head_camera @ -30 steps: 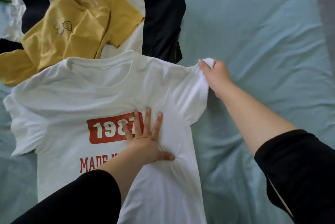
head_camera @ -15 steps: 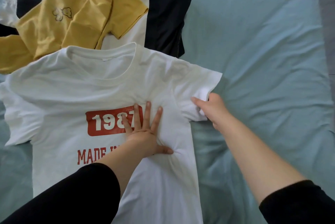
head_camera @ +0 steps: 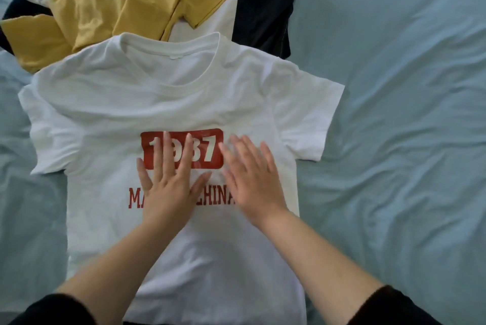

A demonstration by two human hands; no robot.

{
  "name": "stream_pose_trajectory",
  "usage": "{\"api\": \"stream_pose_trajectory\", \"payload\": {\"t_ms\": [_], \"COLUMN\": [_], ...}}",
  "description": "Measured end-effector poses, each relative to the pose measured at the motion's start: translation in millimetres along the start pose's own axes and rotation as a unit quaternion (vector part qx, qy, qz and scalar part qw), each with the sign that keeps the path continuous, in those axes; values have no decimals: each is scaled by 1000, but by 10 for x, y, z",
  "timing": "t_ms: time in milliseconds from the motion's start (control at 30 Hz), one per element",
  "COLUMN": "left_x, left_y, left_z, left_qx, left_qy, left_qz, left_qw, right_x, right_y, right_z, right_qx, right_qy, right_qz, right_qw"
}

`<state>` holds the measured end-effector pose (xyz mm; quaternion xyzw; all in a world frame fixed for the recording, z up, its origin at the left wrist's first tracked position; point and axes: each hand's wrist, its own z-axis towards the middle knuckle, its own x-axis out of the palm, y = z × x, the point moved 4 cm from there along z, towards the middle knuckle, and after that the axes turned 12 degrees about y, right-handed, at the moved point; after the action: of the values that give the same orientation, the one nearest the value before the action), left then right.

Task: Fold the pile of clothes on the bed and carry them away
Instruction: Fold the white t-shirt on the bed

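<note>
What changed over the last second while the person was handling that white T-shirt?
The right hand let go of the sleeve and moved inward to lie flat on the white T-shirt beside the left hand. The sleeve now lies spread on the sheet. The left hand stayed flat on the red print; the yellow shirt and dark garment stayed put.

- Bed [head_camera: 394, 114]: wrinkled pale blue-green sheet.
- White T-shirt [head_camera: 157, 103]: spread flat, near centre.
- Yellow shirt [head_camera: 105, 16] and dark garment [head_camera: 265, 1]: heaped at far left.
</note>
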<state>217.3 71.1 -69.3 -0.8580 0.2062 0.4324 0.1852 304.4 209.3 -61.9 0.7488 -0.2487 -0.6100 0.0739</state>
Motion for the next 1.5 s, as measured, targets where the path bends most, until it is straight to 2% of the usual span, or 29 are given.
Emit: {"api": "stream_pose_trajectory", "payload": {"t_ms": [67,100,167,233,367,433,533,600,700,767,900,967,1033,1067,1100,1167,1233,1300,1367,1500], "left_x": [155,234,346,449,768,816,621,598,867,1013,1089,1049,896,802,715,624,667,764,784,630], "left_y": [117,126,111,138,295,366,421,507,653,800,1031,1118,1260,1361,1476,1739,1941,2032,2066,2179], "left_z": [36,50,32,-107,-725,-873,-704,-618,-841,-1077,-1422,-1543,-1606,-1629,-1655,-1718,-1793,-1886,-1954,-1998], "left_qx": [-40,-42,-32,0,96,132,121,129,262,322,345,310,185,101,15,-141,-235,-268,-254,-243], "left_qy": [27,27,14,17,122,144,52,58,90,122,170,179,157,137,107,61,69,119,158,148], "left_qz": [7,19,35,57,113,124,122,120,182,210,235,198,89,13,-71,-239,-360,-398,-383,-386], "left_qw": [999,999,999,998,981,973,984,983,943,915,893,912,966,985,992,959,900,869,874,878], "right_x": [303,353,322,267,256,271,514,736,1009,1114,1128,1029,865,793,748,720,756,783,745,539], "right_y": [-26,-195,-581,-767,-657,-442,15,155,229,269,444,510,431,336,243,124,95,82,52,4], "right_z": [-62,-104,-261,-487,-676,-620,-686,-922,-1361,-1650,-2112,-2204,-2266,-2328,-2416,-2577,-2651,-2646,-2639,-2664], "right_qx": [-44,-12,126,239,296,253,104,88,53,15,20,57,169,254,343,465,514,516,503,510], "right_qy": [90,98,48,7,1,16,58,71,90,112,159,151,78,36,11,3,25,82,113,146], "right_qz": [-100,-107,-58,-46,-42,-34,-50,-71,-111,-132,-125,-83,15,73,133,240,322,357,375,407], "right_qw": [990,989,989,970,954,967,992,991,988,985,979,983,982,964,930,852,794,774,770,743]}}
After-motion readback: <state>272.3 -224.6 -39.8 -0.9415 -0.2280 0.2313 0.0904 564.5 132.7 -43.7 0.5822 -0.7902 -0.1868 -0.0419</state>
